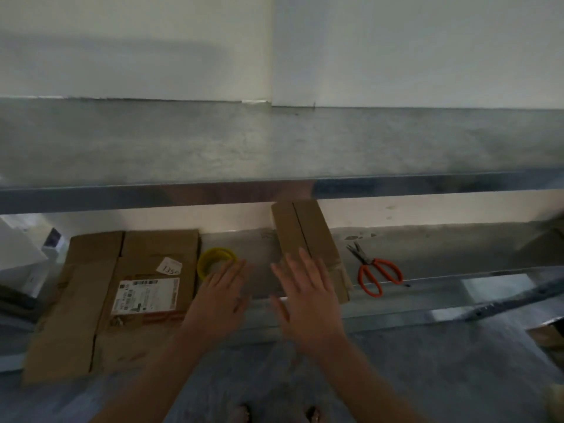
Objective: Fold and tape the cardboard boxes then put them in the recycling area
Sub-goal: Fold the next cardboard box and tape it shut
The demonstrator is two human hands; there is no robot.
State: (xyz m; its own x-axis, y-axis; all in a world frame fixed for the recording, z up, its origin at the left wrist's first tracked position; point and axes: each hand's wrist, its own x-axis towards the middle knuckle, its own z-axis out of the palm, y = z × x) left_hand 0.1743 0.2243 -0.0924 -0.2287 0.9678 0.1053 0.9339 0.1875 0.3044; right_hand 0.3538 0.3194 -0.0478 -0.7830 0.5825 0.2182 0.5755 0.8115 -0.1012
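Two released grips: left grip [219,300] beside yellow tape roll [204,264], right grip [308,303] over small cardboard box [305,230]

Lower metal shelf [433,251]: grey, with stains toward the back wall. A yellow tape roll [216,264] lies flat at the fingertips of the left hand [222,297]. Left of those fingers lies a flattened cardboard box [91,306] bearing a shipping label [146,296], and a white box [18,261] sits beyond it. Under the fingertips of the right hand [308,303] is a small cardboard carton [305,230], seam up. Right of them, apart, lie orange-handled scissors [377,274].
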